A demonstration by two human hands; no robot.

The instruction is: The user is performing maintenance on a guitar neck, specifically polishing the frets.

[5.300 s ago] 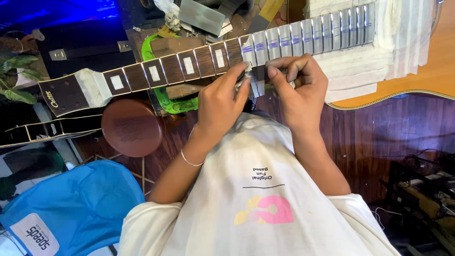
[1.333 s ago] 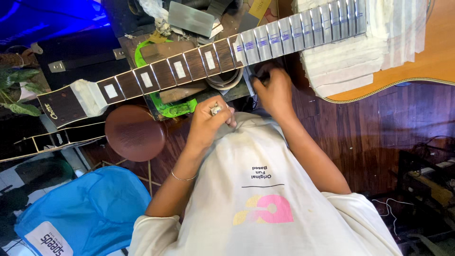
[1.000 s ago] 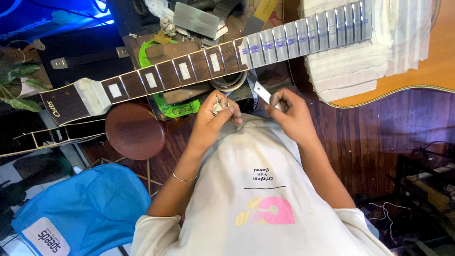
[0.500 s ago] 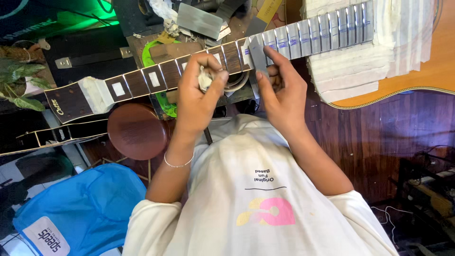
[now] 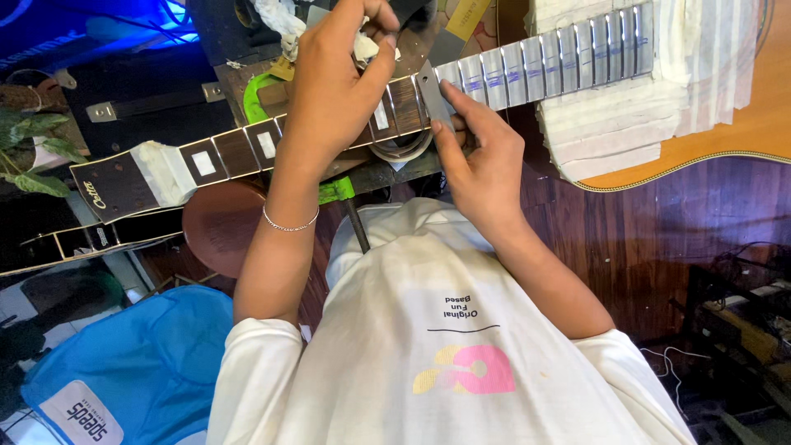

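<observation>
An acoustic guitar lies across the bench, its dark fretboard neck point(image 5: 239, 150) with white inlays running left and its orange body point(image 5: 741, 124) at the right. Masking tape covers the upper frets point(image 5: 560, 66) and the body beside them. My left hand point(image 5: 334, 78) reaches over the neck and pinches a small crumpled white wad point(image 5: 362, 48) with its fingers. My right hand point(image 5: 482, 161) holds a thin flat metal plate point(image 5: 432, 97) upright against the fretboard, near the edge of the taped frets.
A round brown stool point(image 5: 218, 227) stands under the neck. A blue bag point(image 5: 124, 371) lies at the lower left, a leafy plant point(image 5: 29, 148) at the far left. A green neck rest point(image 5: 259, 99) and cluttered tools sit behind the guitar.
Both hands came off the neck toward my chest, then went back up. My left hand now reaches beyond the neck with the white wad; my right sets the metal plate on the frets.
</observation>
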